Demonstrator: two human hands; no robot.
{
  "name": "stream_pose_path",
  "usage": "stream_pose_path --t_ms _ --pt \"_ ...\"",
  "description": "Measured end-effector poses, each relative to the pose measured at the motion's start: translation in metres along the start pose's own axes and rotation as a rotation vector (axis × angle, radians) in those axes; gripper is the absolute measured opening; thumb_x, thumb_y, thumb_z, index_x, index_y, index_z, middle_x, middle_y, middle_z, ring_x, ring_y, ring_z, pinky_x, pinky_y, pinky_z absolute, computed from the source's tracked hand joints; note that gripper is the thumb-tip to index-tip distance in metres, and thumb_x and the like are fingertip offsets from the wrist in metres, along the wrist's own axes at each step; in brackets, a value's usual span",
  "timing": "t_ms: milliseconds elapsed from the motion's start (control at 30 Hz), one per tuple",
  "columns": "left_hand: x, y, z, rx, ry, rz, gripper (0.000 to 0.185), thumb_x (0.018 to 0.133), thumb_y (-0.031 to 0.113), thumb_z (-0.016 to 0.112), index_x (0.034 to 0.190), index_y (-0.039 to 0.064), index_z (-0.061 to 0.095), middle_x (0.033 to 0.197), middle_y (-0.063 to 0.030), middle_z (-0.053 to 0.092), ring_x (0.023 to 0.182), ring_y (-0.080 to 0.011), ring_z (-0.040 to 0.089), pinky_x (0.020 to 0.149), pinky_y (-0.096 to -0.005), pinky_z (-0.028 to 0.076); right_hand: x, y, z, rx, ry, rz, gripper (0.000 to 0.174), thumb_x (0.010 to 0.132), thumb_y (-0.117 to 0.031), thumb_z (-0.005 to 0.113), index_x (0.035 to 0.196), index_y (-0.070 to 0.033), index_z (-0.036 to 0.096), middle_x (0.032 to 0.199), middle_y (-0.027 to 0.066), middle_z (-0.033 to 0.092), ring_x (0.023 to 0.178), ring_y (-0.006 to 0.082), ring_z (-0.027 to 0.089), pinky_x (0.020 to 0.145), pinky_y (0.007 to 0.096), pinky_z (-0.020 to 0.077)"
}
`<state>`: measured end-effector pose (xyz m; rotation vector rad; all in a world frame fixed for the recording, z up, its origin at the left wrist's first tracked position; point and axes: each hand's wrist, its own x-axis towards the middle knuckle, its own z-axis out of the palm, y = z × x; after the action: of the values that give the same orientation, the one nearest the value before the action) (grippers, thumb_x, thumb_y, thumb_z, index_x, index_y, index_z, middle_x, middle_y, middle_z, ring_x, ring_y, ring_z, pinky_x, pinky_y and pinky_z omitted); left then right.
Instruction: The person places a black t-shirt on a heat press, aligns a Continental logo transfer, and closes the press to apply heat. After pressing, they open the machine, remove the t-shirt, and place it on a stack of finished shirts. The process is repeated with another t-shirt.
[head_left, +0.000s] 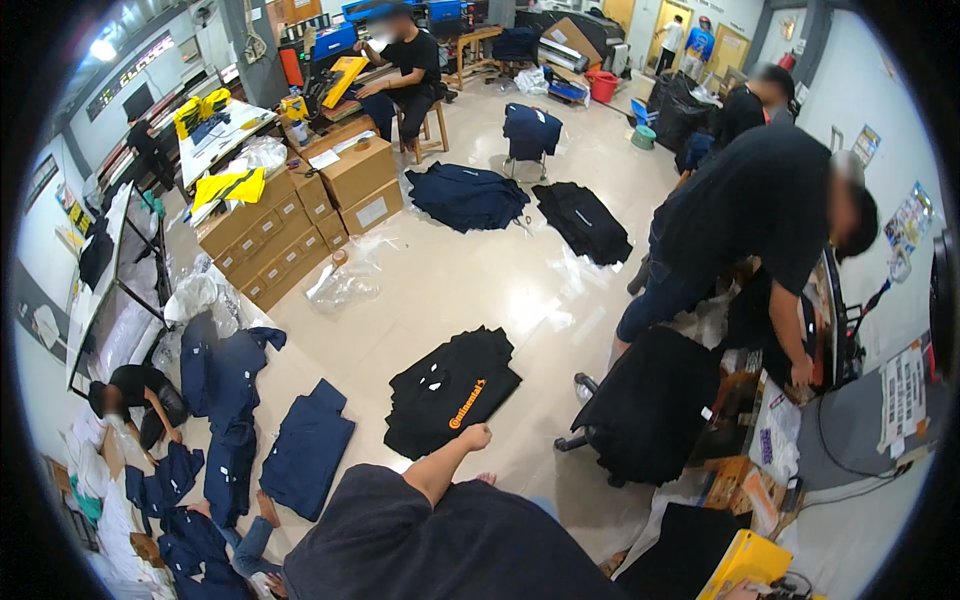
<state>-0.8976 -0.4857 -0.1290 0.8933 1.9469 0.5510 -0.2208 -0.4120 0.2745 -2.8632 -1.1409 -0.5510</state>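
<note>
My left hand (475, 437) is held out with its fingers curled in and nothing visible in them, over the lower edge of a stack of black T-shirts (450, 390) with orange print on the floor. At the bottom right, my right hand (739, 590) is partly cut off by the picture's rim, at the lower edge of a yellow panel (750, 564), seemingly part of a press; its grip is unclear. Black cloth (686, 551) lies flat to the left of that panel. Folded navy garments (309, 450) lie on the floor to the left.
Black shirts cover a wheeled chair (652, 405) at the right, beside a person bending over (750, 202). Cardboard boxes (277, 240) stand at the upper left. More garment stacks (469, 196) lie farther off. Another person (139, 397) crouches at the left among navy garments.
</note>
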Motion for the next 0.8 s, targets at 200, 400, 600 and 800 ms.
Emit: stream_pose_path --t_ms 200,400,600,800 --pt "-0.014 0.021 0.032 0.246 -0.185 0.144 0.036 0.088 0.031 0.053 0.104 0.003 0.068 0.098 -0.0203 0.071 0.089 -0.0374 0.069 0.082 -0.0438 0.053 0.000 0.001 0.007 0.002 0.025 -0.058 0.057 0.088 -0.057 0.057 0.086 -0.001 0.072 0.088 0.0196 0.072 0.082 0.0363 0.070 0.071 0.0479 0.0559" --pt "-0.027 0.009 0.063 0.452 -0.354 0.075 0.035 0.084 0.026 0.051 0.093 -0.001 0.072 0.098 -0.0258 0.069 0.095 -0.0403 0.067 0.086 -0.0476 0.051 0.012 0.040 0.029 0.044 0.053 -0.139 0.060 0.086 -0.060 0.057 0.080 -0.003 0.074 0.084 0.0188 0.072 0.077 0.0347 0.071 0.068 0.0484 0.0568" --pt "-0.025 0.028 0.105 0.637 -0.475 0.099 0.038 0.083 0.027 0.050 0.095 -0.001 0.073 0.101 -0.0272 0.068 0.098 -0.0399 0.067 0.086 -0.0479 0.051 0.029 0.020 -0.004 0.152 -0.308 -0.200 0.047 0.087 -0.046 0.061 0.092 -0.001 0.072 0.092 0.0224 0.071 0.088 0.0412 0.068 0.076 0.0494 0.0529" --pt "0.004 0.165 0.203 0.494 -0.510 0.221 0.037 0.083 0.029 0.055 0.099 0.001 0.072 0.100 -0.0244 0.070 0.092 -0.0381 0.069 0.084 -0.0443 0.054 0.033 0.052 0.002 0.449 -0.349 -0.135 0.041 0.082 -0.034 0.072 0.098 0.004 0.068 0.094 0.0251 0.070 0.094 0.0438 0.066 0.079 0.0492 0.0507"
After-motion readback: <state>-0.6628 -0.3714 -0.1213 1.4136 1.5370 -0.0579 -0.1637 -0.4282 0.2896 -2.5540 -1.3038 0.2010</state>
